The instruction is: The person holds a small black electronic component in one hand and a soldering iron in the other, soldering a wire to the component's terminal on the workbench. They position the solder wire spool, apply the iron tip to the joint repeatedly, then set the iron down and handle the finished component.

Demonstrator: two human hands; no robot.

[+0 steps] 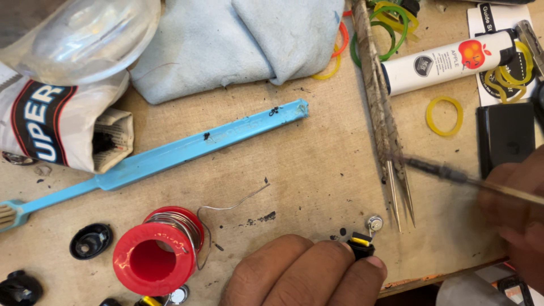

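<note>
Cluttered workbench (pixel 317 170), left hand (pixel 300 272) pinching black-yellow switch (pixel 361 245) near front edge, right hand (pixel 518 215) gripping soldering iron (pixel 453 174).

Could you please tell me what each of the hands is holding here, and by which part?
The left hand pinches a small black-and-yellow component at its lower end. The right hand holds a blurred soldering iron by its rear shaft.

right hand (pixel 518 218) motion-blurred, cut by right edge, as is its thin tool (pixel 453 174); left hand (pixel 303 272) cropped at bottom.
</note>
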